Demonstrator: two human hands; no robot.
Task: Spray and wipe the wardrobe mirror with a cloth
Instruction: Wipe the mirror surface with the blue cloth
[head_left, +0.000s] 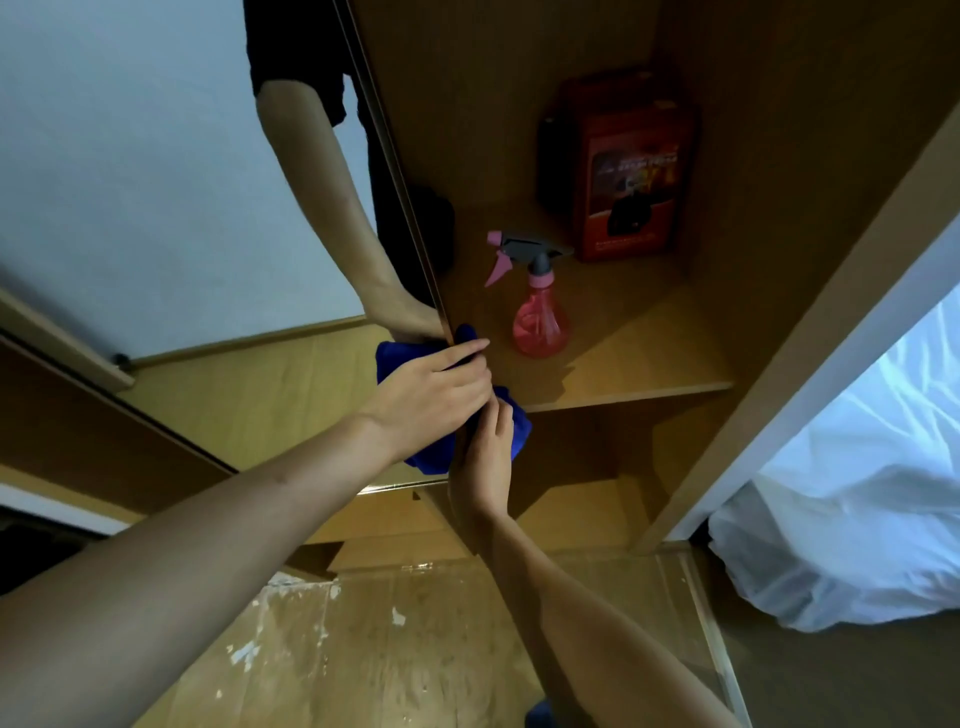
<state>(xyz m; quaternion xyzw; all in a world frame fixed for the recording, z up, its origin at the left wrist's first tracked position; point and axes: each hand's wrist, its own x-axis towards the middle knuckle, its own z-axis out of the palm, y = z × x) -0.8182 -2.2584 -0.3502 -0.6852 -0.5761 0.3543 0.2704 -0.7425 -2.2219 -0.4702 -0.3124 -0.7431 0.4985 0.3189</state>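
Both hands (457, 410) clamping the blue cloth (498, 421) at the mirror (171, 208) edge, wiping; spray bottle (537, 306) resting on the shelf (639, 364) right; spraying seemingly finished, wiping remaining.

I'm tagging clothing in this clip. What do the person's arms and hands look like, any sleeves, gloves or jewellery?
Both forearms are bare up to the frame edge. The left hand and right hand wear no gloves, and no rings or watch show. In the mirror, a short black sleeve ends above the reflected elbow.
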